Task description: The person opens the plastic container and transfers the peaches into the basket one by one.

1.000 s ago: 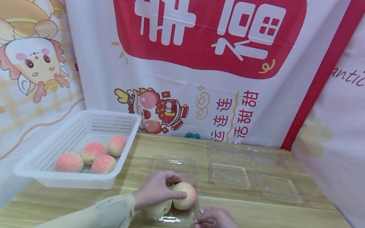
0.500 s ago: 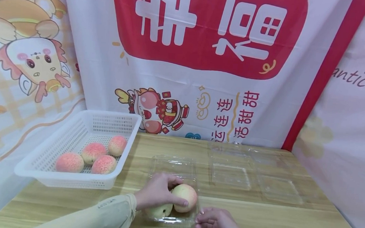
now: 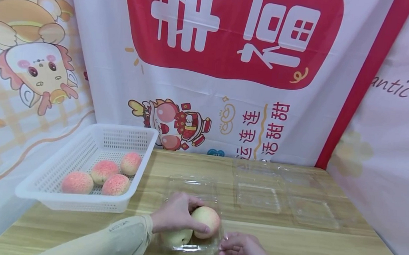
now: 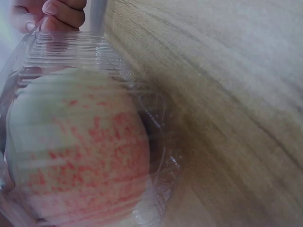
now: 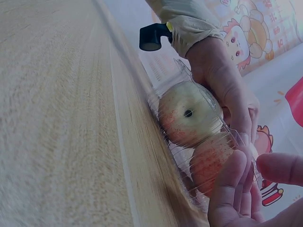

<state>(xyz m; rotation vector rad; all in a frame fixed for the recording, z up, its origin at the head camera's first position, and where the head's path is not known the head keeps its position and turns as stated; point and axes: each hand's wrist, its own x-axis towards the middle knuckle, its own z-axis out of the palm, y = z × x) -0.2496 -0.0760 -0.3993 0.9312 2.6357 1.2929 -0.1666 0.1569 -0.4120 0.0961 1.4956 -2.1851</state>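
Note:
My left hand [image 3: 177, 215] grips a pale peach [image 3: 207, 220] with a pink blush, thumb across its near side, inside an open clear plastic clamshell box [image 3: 190, 248]. A second peach [image 3: 177, 237] sits in the same box to the left, partly under that hand; its dark stem spot shows in the right wrist view. At the box's right edge, my right hand [image 3: 240, 248] pinches the rim between thumb and curled fingers. Through the ribbed wall in the left wrist view, one red-speckled peach [image 4: 80, 146] fills the box.
A white perforated basket [image 3: 138, 186] stands at the left with several pink peaches [image 3: 105, 171] in it. Two more open clear boxes, one left [image 3: 258, 196] and one right [image 3: 313, 211], lie at the back right of the wooden table [image 3: 289, 246]. Printed cloths hang behind and at both sides.
The left hand and its peach have shifted slightly toward the near side of the box. My right hand has stayed at the box's right edge.

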